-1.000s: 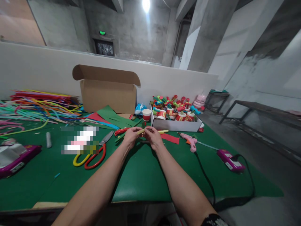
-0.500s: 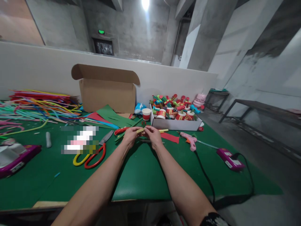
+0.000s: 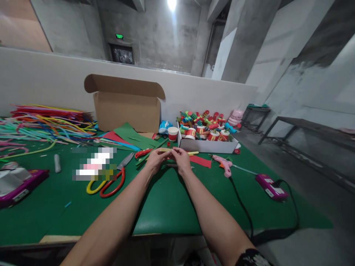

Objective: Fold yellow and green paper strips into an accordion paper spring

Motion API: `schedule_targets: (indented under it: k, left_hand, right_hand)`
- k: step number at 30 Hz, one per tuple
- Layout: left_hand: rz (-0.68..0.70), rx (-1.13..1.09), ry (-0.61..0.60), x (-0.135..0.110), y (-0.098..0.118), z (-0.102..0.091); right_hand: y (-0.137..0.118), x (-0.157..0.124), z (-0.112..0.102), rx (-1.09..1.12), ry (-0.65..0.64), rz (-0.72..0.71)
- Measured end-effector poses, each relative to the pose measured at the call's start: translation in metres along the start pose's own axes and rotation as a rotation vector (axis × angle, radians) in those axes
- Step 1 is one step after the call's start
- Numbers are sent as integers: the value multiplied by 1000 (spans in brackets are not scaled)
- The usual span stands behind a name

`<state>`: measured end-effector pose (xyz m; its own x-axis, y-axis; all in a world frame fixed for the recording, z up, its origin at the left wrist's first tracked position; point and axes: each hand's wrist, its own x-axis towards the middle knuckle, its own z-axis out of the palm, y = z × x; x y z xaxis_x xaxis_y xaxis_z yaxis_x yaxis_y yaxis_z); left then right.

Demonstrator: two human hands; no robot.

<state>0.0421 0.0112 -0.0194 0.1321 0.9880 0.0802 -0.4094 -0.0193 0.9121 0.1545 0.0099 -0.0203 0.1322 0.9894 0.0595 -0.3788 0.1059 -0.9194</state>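
Above the middle of the green table, my left hand [image 3: 155, 161] and my right hand [image 3: 181, 161] nearly meet, fingertips pinched. A small yellow strip [image 3: 165, 150], which looks like paper, runs between them, held at both ends. Part of it is hidden behind my fingers. Beyond my left hand lie green paper strips [image 3: 142, 159] and a red-handled tool [image 3: 142, 153]. To the right of my right hand, a red paper strip [image 3: 202, 161] and a thin yellow strip [image 3: 193, 153] lie flat. A paper cup with a red band [image 3: 172, 134] stands just behind.
Large scissors [image 3: 112, 183] with red and yellow handles lie left. A pink glue gun [image 3: 222, 164] lies right, its cord by a purple power strip [image 3: 270, 187]. Behind stand an open cardboard box [image 3: 127, 111] and a white box [image 3: 208, 147] of colourful crafts. Pipe cleaners [image 3: 50, 123] pile up far left.
The yellow strip has turned slightly in my fingers and sits a little higher. Both hands stay in nearly the same place.
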Motion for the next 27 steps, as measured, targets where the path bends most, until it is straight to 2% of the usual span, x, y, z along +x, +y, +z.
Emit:
schedule_targets:
  k: [5,10,24,27]
  left_hand:
    - [44,30,89,2,0,-2]
    - [49,28,94,0,1,-2]
    - [79,88,102,2,1,-4]
    - [72,72,100,1,2,-1]
  right_hand:
    - [-4,-3,0,3,-75,28]
    - [-6,-2,-2,6,-100,104]
    - [-1,-1,-1,27,-112,145]
    - [1,0,-1,28,-73,150]
